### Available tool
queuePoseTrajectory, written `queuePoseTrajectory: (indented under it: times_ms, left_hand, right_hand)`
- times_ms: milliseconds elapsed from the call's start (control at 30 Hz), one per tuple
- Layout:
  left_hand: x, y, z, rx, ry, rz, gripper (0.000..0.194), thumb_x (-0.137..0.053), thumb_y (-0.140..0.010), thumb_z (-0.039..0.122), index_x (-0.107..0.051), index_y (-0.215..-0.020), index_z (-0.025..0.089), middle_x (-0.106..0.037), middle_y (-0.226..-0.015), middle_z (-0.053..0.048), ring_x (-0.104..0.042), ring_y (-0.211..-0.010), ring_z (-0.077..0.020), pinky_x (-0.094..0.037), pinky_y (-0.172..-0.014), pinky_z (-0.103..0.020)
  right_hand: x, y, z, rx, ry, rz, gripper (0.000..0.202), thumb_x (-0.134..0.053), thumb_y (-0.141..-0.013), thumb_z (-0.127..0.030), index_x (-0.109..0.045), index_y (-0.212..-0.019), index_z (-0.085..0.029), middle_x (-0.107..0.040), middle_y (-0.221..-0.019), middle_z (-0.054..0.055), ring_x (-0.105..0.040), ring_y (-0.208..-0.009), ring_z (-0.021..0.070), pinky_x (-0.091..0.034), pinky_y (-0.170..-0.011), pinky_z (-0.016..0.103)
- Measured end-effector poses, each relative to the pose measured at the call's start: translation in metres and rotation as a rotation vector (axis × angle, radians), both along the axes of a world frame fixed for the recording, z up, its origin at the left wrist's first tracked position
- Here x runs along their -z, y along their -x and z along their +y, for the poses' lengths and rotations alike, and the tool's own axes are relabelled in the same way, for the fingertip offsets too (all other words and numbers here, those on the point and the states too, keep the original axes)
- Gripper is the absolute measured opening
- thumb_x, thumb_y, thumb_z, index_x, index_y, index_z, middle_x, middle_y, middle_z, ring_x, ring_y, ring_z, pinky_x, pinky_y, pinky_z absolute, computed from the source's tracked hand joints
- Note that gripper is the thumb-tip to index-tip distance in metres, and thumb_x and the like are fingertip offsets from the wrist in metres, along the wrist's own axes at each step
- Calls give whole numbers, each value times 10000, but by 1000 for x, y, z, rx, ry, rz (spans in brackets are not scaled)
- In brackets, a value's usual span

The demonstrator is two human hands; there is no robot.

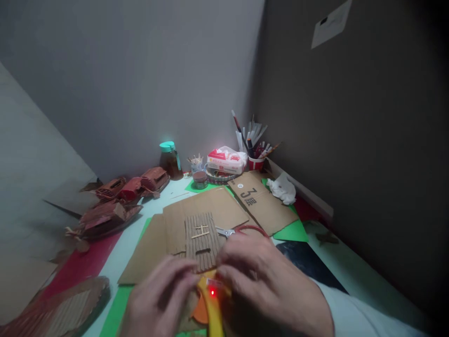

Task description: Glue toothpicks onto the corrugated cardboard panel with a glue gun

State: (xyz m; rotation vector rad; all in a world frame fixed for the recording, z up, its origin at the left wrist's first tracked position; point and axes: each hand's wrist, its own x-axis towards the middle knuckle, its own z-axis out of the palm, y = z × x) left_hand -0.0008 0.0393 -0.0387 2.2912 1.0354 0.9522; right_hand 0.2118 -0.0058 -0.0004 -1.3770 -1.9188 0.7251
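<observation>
Corrugated card [202,241], ribbed and brown with small sticks glued on it, lies on flat cardboard sheets [210,206] at the near middle of the desk [354,276]. The left hand [159,299] rests just below it, fingers bent, their tips touching the card's lower edge. The right hand [261,281] lies beside it, fingers curled over a yellow glue gun [212,304] with a red light glowing on its body. The gun sits between the two hands, its tip at the card's near edge. How tightly the right grip closes on the gun I cannot tell, as the fingers cover it from above. The left grip is loosely bent and seems to hold nothing, only pressing the card.

Red-handled scissors [242,230] lie just behind the right hand, blades towards the card. Another cardboard piece [263,201] with dark printed marks lies further right, over green paper [293,231]. Crumpled white tissue [282,187] sits near the wall. At the back stand a red cup of pens [255,161], a tissue pack [226,161], a small cup of sticks [196,164] and a jar with a teal lid [170,159]. Reddish-brown card models [119,201] are grouped at the left, well apart from the hands.
</observation>
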Motion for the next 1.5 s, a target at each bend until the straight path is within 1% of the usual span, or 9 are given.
queuePoseTrajectory:
  times_ms: [67, 133, 267, 400, 733, 933, 1133, 1300, 1500]
  left_hand:
    - [-3, 0, 16, -116, -19, 64, 65, -569, -900, 312, -627, -878, 295, -658, -815, 43, -644, -769, -154, -494, -664, -249]
    - [-6, -4, 31, -163, -45, 137, 122, -556, -898, 299, -632, -821, 243, -631, -804, -3, -605, -799, -207, -470, -694, -331]
    - [-5, -16, 54, -131, -94, 290, 107, -576, -884, 209, -639, -800, 190, -607, -787, -5, -581, -808, -209, -469, -728, -384]
    - [3, -22, 63, -127, -110, 414, 70, -616, -866, 172, -642, -801, 172, -618, -791, 13, -613, -813, -190, -504, -736, -387]
    - [9, -30, 67, -65, -149, 478, 116, -579, -894, 169, -619, -784, 169, -605, -782, 16, -609, -777, -174, -512, -715, -367]
    - [2, -25, 63, -52, -174, 437, 166, -484, -937, 212, -583, -808, 173, -543, -804, -10, -545, -789, -197, -466, -715, -381]
    - [-6, -20, 59, -81, -183, 407, 220, -423, -955, 250, -540, -780, 188, -519, -783, -7, -524, -729, -186, -448, -662, -356]
    - [-2, -22, 56, -114, -173, 383, 199, -472, -943, 229, -552, -766, 190, -544, -722, 25, -547, -674, -163, -452, -632, -337]
    - [2, -19, 50, -130, -103, 299, 176, -484, -943, 241, -557, -791, 190, -559, -751, 21, -567, -698, -162, -465, -648, -338]
  right_hand:
    - [3, -4, 15, 37, -56, -68, 116, -579, -879, -154, -609, -772, -187, -590, -750, -23, -525, -717, 131, -373, -674, 250]
    - [8, -6, 31, 66, -69, -104, 90, -581, -877, -169, -628, -802, -184, -612, -775, -4, -532, -727, 150, -370, -681, 270]
    - [19, -8, 51, 86, -78, -144, 93, -575, -867, -158, -658, -826, -169, -664, -801, 23, -576, -763, 174, -386, -710, 288]
    - [24, -13, 51, 93, -49, -153, 114, -579, -875, -195, -675, -824, -160, -683, -790, 29, -594, -741, 174, -398, -683, 279]
    - [20, -18, 31, 83, -14, -98, 137, -575, -890, -203, -665, -794, -165, -665, -765, 12, -579, -718, 148, -391, -687, 258]
    - [16, -23, 28, 96, -47, -38, 153, -548, -918, -199, -655, -817, -158, -650, -777, 13, -568, -730, 145, -386, -669, 254]
    - [17, -22, 28, 85, -87, -2, 151, -550, -922, -201, -655, -820, -162, -643, -779, 8, -562, -729, 140, -386, -664, 250]
    - [20, -19, 30, 130, -74, -8, 135, -562, -910, -200, -667, -831, -167, -644, -777, 13, -562, -730, 152, -392, -675, 263]
    - [24, -15, 42, 169, -19, -45, 97, -595, -879, -187, -674, -824, -172, -646, -895, 44, -575, -850, 188, -411, -783, 314]
